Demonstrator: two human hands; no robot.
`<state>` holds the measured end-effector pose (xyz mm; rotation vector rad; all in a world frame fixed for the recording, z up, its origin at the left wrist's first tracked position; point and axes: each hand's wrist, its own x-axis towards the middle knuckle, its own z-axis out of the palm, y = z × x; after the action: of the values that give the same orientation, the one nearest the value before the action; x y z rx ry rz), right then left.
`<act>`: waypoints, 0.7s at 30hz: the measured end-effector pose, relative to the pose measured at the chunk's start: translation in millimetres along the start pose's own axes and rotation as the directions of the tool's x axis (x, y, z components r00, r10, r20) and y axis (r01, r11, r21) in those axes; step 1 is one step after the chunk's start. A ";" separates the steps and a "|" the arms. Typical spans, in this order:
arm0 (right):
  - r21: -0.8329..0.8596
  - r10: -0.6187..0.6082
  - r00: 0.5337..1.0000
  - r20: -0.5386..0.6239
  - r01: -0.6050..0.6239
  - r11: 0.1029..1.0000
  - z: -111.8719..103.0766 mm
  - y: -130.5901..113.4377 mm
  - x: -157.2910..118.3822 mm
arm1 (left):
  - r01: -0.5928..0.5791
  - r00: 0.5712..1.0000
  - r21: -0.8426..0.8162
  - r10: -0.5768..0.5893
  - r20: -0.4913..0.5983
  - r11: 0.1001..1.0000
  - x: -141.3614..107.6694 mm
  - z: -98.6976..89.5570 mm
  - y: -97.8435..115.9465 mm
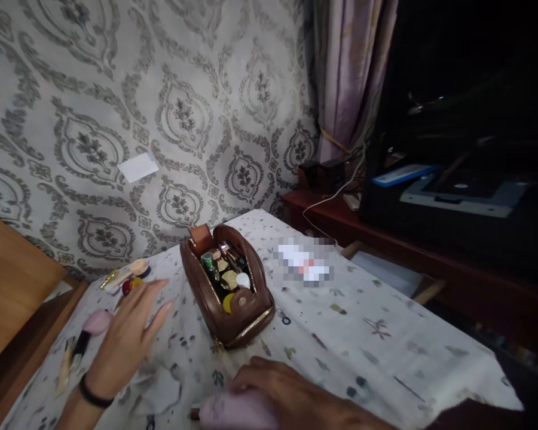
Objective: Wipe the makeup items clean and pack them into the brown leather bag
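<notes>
My left hand (pixel 132 319) is stretched over the left side of the table, its thumb apart from the fingers, and I see nothing held in it. Beside it lie a pink makeup sponge (pixel 97 321) and a black-handled item, with a small red-and-yellow item (pixel 132 285) just past the fingers. Low in the view, my right hand (pixel 291 388) is closed around a pale pink bottle (pixel 237 411) with a dark coppery tip, tilted on its side. A brown leather cosmetic bag (pixel 213 328) stands unzipped between and beyond my hands, holding several small jars and tubes.
A crumpled white tissue (pixel 156 388) lies on the patterned tablecloth (pixel 341 334) near my left wrist. Several cosmetics, including a beige compact (pixel 140 267), lie at the far left edge. A blurred-out white object (pixel 302 261) sits right of the bag. A dark screen (pixel 466 107) stands at the right.
</notes>
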<state>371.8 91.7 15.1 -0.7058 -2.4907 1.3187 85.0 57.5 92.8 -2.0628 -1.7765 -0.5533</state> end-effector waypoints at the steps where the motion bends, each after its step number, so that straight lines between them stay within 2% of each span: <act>1: 0.068 0.041 0.999 0.015 -0.042 0.997 -11.7 -1.1 -7.5 | -0.064 0.998 -0.010 0.064 0.025 0.998 15.1 1.9 12.9; 3: 0.211 0.114 0.993 0.038 -0.120 0.970 -33.0 -0.6 -19.9 | -0.164 0.985 -0.009 0.164 0.060 0.986 40.6 10.4 31.9; 5: 0.372 0.150 0.989 0.014 -0.145 0.917 -52.3 1.7 -28.9 | -0.222 0.972 0.016 0.219 0.084 0.975 58.5 21.9 40.8; 7: 0.500 0.159 0.987 -0.023 -0.126 0.857 -70.8 3.6 -34.0 | -0.240 0.966 0.043 0.235 0.107 0.970 68.5 32.5 41.1; 9: 0.556 0.146 0.983 -0.114 -0.059 0.829 -89.4 3.4 -34.3 | -0.236 0.964 0.060 0.226 0.139 0.970 72.3 39.2 37.0; 11: 0.528 0.135 0.957 -0.258 0.022 0.849 -107.9 1.0 -28.9 | -0.229 0.961 0.067 0.215 0.176 0.971 72.3 41.7 32.7; 14: 0.414 0.121 0.899 -0.421 0.072 0.908 -133.3 -5.1 -10.0 | -0.217 0.962 0.079 0.199 0.187 0.973 69.1 40.4 30.0; 17: 0.308 0.095 0.883 -0.459 0.058 0.950 -154.2 -10.7 19.2 | -0.209 0.967 0.082 0.194 0.166 0.974 65.5 39.0 29.9; 21: 0.033 0.006 0.906 -0.423 0.009 0.999 -177.4 -16.1 67.6 | -0.198 0.974 0.039 0.192 0.123 0.979 60.5 40.7 28.2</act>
<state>383.2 245.0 127.6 -0.8749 -2.1137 1.0660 123.3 125.6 88.4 -2.2439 -1.6067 -0.3319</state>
